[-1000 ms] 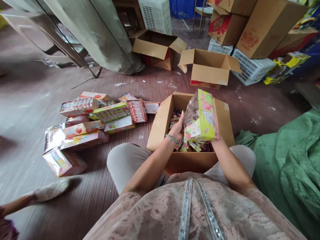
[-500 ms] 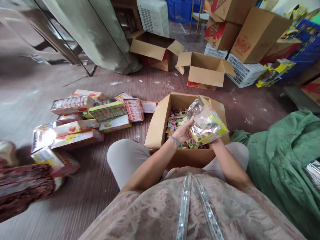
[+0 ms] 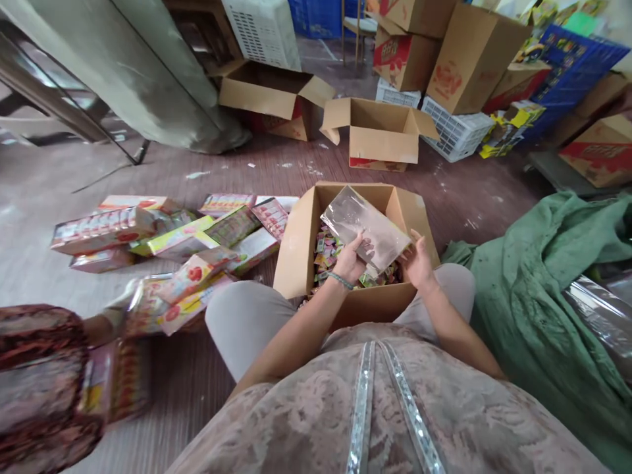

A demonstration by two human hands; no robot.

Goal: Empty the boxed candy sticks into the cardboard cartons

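Observation:
A flat display box with a clear plastic face (image 3: 368, 227) is tilted over an open carton (image 3: 299, 253). My left hand (image 3: 350, 262) holds its near left edge, thumb on the clear face. At its right end, my right hand (image 3: 419, 262) grips the edge, with one finger raised off it. Many small colourful packets (image 3: 328, 253) fill the carton below, partly hidden by the box. The carton stands between my knees with its side flaps folded out.
Wrapped display boxes (image 3: 103, 227) are piled on the floor at left, beside another person's patterned sleeve (image 3: 42, 388). Two open cartons (image 3: 382, 145) stand ahead. Stacked cartons and white crates (image 3: 457, 128) are at back right; a green cloth sack (image 3: 538, 283) lies at right.
The box in my hands has turned from showing its green-yellow side to its clear face. My right hand has come out from beneath it to its right end. The other person's arm reached further among the piled boxes.

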